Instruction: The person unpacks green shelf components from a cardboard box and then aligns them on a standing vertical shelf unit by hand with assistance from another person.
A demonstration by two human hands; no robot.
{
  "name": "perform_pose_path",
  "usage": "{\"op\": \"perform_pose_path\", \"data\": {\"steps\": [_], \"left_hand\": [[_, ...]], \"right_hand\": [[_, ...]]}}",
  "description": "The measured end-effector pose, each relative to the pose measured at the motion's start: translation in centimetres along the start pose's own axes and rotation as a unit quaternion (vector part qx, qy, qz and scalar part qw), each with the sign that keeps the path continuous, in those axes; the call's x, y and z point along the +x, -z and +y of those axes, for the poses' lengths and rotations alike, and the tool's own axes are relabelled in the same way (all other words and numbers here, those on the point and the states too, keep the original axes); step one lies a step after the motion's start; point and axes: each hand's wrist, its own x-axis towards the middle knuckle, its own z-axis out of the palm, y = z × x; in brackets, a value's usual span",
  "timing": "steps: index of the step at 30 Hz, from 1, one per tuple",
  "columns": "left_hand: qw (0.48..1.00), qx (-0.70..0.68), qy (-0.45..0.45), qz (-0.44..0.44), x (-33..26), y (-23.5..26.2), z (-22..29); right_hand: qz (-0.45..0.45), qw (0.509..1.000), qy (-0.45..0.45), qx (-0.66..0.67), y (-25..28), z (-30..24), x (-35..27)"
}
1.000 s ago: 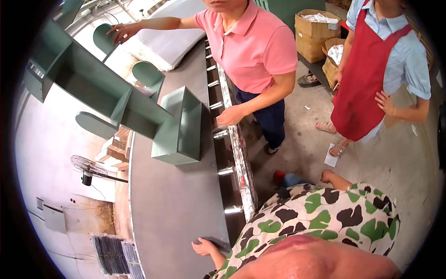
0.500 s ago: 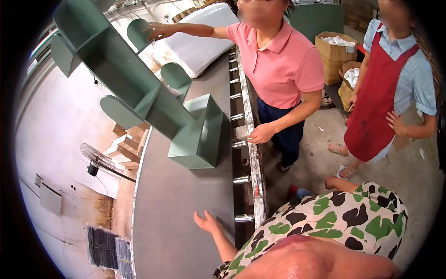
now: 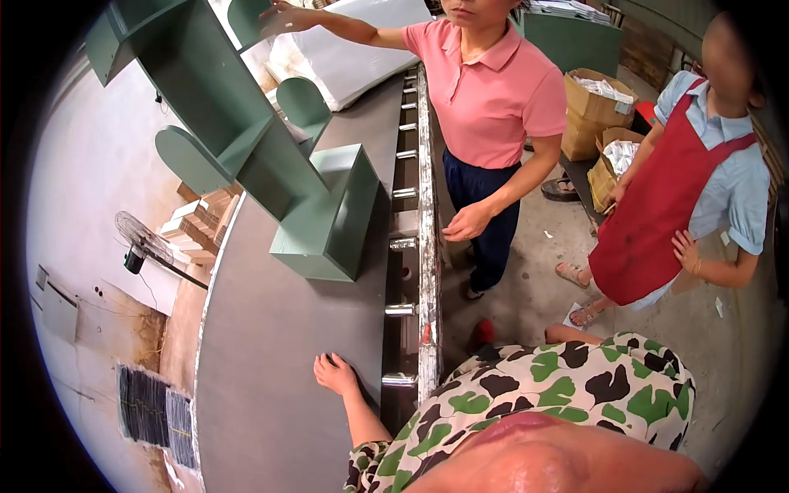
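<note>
My left hand (image 3: 335,374) rests palm down with fingers apart on the grey board-topped work table (image 3: 275,353), holding nothing. Ahead of it stands a tall green shelf unit (image 3: 316,246) with open compartments and rounded side panels. Its top runs out of the picture. A little of what appears to be my right hand (image 3: 569,334) shows past my leaf-patterned shirt; its fingers are hidden. Across from me, a person in a pink shirt (image 3: 501,90) stretches one hand (image 3: 288,18) to a rounded panel of the unit.
Metal rollers (image 3: 400,310) and a worn rail (image 3: 428,271) edge the table's right side. Another person in a red apron (image 3: 649,218) stands at right, near open cartons (image 3: 590,123). A fan (image 3: 140,240) is on the left, and a white wrapped slab (image 3: 362,49) leans at the back.
My left hand has come down onto the table, its fingers turning forward. The view has shifted, so the shelf unit appears farther left and higher. The pink-shirted person's lower hand has left the rail.
</note>
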Motion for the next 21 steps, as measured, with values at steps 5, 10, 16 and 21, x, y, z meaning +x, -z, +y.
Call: {"op": "perform_pose_path", "data": {"steps": [5,10,16,21], "left_hand": [[1.0,0.01,0.006,0.001,0.1,0.2,-0.6],[1.0,-0.007,0.017,-0.01,0.2,0.5,-0.5],[1.0,0.009,0.011,-0.018,0.3,0.5,0.2],[0.999,0.004,0.026,-0.027,0.0,0.4,0.1]], "right_hand": [[-0.034,0.997,-0.052,-0.037,4.3,-3.2,0.9],[0.031,0.994,0.101,-0.024,0.8,-4.6,1.2],[0.016,0.984,0.172,0.033,-3.6,-3.7,0.4],[0.007,0.993,0.097,0.065,-4.0,-1.4,-2.4]]}}
